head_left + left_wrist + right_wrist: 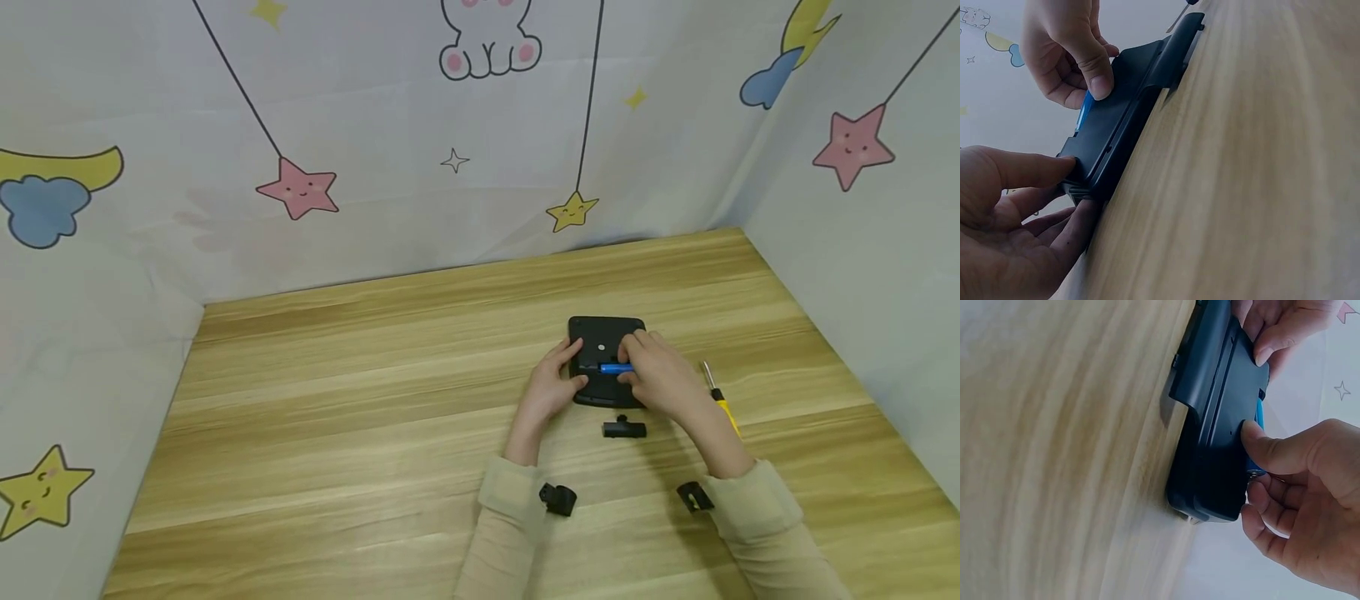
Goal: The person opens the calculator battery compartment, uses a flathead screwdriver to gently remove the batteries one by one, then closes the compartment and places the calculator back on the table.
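A black flat device (600, 392) lies back side up on the table, with a slot across its back. A blue cylindrical battery (615, 368) sits at that slot. My left hand (550, 387) grips the device's left edge, thumb on top and fingers along the side, as the left wrist view also shows. My right hand (663, 375) pinches the battery's right end; its thumb (1275, 450) touches the device's back in the right wrist view. Nearer to me lies a small black cover (624, 429) with a tab. Part of the battery is hidden by the right fingers.
A screwdriver (722, 400) with a yellow handle and metal shaft lies right of the right hand. Black mounts (558, 499) sit by both wrists. The wood-grain table (337, 417) is bordered by printed white cloth walls (390, 192) at the back and sides.
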Tool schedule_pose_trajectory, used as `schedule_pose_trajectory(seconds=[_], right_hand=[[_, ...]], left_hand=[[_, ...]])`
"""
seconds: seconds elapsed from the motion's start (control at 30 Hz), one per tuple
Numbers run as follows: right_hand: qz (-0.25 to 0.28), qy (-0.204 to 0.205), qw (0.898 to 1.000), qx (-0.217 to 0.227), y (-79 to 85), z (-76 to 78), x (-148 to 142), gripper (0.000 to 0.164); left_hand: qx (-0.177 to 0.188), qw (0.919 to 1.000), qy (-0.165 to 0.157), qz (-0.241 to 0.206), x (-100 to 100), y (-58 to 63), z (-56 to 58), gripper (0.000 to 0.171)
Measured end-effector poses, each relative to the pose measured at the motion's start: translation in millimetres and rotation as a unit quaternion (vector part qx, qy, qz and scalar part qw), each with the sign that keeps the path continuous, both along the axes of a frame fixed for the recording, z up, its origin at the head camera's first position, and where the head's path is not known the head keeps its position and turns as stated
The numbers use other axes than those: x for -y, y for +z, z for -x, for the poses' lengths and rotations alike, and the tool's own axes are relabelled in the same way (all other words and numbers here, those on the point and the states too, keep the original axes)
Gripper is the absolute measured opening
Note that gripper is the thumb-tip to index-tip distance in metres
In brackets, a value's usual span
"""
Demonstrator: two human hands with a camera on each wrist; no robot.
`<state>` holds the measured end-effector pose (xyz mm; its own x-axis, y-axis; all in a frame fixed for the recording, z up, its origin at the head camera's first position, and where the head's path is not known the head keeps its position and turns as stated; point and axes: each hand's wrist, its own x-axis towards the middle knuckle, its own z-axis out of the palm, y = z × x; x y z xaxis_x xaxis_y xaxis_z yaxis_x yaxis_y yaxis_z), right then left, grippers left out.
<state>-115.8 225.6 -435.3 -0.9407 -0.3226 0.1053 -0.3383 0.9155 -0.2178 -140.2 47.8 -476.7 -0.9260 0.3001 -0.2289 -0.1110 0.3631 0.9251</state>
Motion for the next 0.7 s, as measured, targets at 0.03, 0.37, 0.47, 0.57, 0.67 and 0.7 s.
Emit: schedule_pose_trajectory(seconds=[0.03, 0.37, 0.47, 0.57, 0.67, 0.7], right_hand=[[-0.001, 0.001, 1.0, 0.0, 0.3, 0.0, -0.3, 0.021], [-0.021, 0.019, 1.0, -0.013, 0.6, 1.8, -1.5, 0.021], [-0.026, 0.027, 0.999, -0.017, 0.3, 1.7, -1.1, 0.02], [-0.028, 0.033, 0.999, -0.02, 0.4, 1.2, -0.6, 0.019], [-0.032, 0.037, 0.999, -0.02, 1.8, 0.4, -0.5, 0.019], [-0.032, 0.037, 0.999, -0.019, 2.4, 0.2, -0.6, 0.019]], left_hand=[[-0.001, 1.0, 0.0, 0.0, -0.1, 0.2, 0.0, 0.058], [-0.006, 1.0, 0.0, -0.004, -0.4, 2.5, 0.3, 0.058], [-0.004, 0.9999, 0.002, -0.009, 0.3, 2.1, 0.0, 0.059], [-0.003, 0.9999, 0.003, -0.012, 0.9, 1.8, -0.5, 0.059], [-0.004, 0.9999, 0.003, -0.009, 1.4, 2.2, -1.4, 0.058], [-0.006, 1.0, 0.003, -0.005, 1.5, 2.4, -1.6, 0.058]])
